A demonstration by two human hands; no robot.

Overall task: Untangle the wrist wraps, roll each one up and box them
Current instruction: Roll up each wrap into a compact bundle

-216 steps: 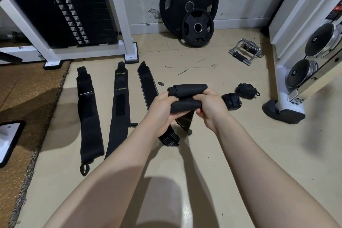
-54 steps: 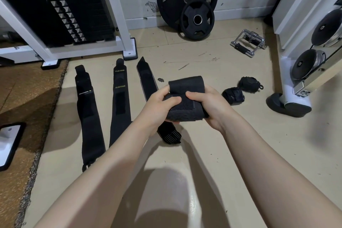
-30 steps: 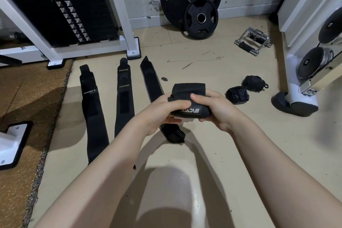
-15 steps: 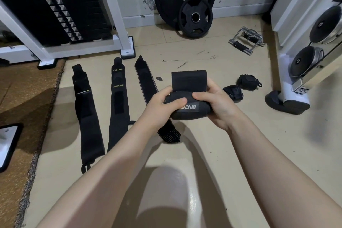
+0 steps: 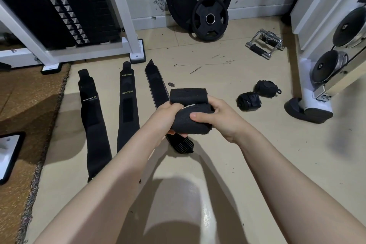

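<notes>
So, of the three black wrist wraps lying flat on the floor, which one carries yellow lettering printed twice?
The middle flat black wrist wrap: it reads XUEYING twice. The left flat wrap has one small pale logo; the right flat wrap shows none.

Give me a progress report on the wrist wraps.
Done: two rolled wraps lie on the floor. In hand: the left hand and right hand grip a third wrap, nearly rolled. Left: three flat wraps to roll, then boxing; no box is in view.
</notes>
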